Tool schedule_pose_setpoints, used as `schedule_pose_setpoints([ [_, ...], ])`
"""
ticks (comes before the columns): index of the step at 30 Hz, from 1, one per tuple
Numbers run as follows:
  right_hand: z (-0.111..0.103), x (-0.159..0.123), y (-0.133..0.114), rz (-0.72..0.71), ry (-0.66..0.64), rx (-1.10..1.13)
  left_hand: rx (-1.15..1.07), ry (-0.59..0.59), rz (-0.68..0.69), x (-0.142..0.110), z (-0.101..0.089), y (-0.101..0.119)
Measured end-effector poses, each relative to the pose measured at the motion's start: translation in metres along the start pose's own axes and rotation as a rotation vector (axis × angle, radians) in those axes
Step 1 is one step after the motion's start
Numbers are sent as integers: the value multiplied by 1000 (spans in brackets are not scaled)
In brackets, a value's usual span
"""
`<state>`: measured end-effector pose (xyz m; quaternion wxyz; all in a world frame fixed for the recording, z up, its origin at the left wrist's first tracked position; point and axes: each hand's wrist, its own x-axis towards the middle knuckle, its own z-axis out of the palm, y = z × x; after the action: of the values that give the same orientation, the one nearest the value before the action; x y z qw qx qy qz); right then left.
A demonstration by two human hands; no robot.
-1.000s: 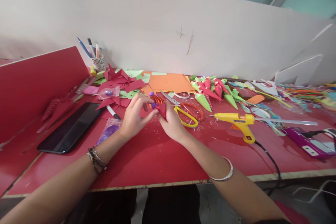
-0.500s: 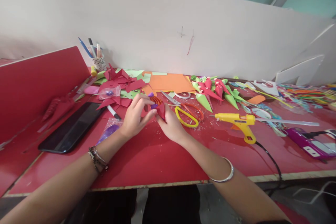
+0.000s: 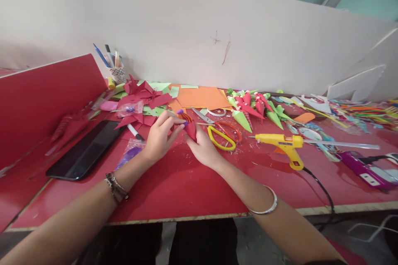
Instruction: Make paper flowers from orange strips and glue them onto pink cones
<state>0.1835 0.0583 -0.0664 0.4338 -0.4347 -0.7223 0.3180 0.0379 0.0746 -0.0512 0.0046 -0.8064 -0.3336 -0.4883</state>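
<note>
Red counter (image 3: 177, 194), pale board (image 3: 161, 29) behind. Left hand (image 3: 158, 138) narrow, fingertips on the red piece (image 3: 191, 131); right hand (image 3: 203, 149) wrapped round its other side. Purple bits at its upper end; exact grip hidden, can't tell if they're fixed. Looks part-built. Scissors (image 3: 221, 138) just beyond, unheld. Glue gun (image 3: 284, 143) lying to the right, unheld. Red and green cones (image 3: 241, 121) heaped farther back look shaped. Red paper cutouts (image 3: 144, 93) piled left and orange sheets (image 3: 199, 97) lying flat look unassembled.
</note>
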Motion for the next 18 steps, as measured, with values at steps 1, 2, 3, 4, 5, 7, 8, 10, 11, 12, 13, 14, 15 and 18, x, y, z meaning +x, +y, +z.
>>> schedule_pose_setpoints([
  [1,0,0,0,-1,0,0,3,-7,5,0,0,0],
  [2,0,0,0,-1,-2,-1,8,-16,9,0,0,0],
  [3,0,0,1,0,-3,-3,15,-24,10,0,0,0],
  [4,0,0,1,2,-7,-4,20,-32,9,0,0,0],
  [5,0,0,1,5,-9,-6,22,-39,8,1,0,1],
  [7,0,0,0,10,-16,-6,20,-54,2,1,-1,1],
  [8,0,0,0,11,-21,-4,16,-61,0,1,-1,1],
  [10,0,0,-1,7,-24,1,6,-69,5,1,-2,1],
  [11,0,0,-1,7,-21,5,1,-69,7,0,-2,1],
  [12,0,0,-2,6,-17,10,-3,-68,6,0,-1,1],
  [13,-1,0,-2,7,-12,16,-4,-67,1,-1,-1,1],
  [14,-1,1,-3,12,-7,20,-3,-63,-12,-1,-1,1],
  [15,-1,1,-3,20,-2,22,-2,-58,-30,-2,0,0],
  [18,-2,1,-3,55,-4,27,13,-32,-70,-2,0,0],
])
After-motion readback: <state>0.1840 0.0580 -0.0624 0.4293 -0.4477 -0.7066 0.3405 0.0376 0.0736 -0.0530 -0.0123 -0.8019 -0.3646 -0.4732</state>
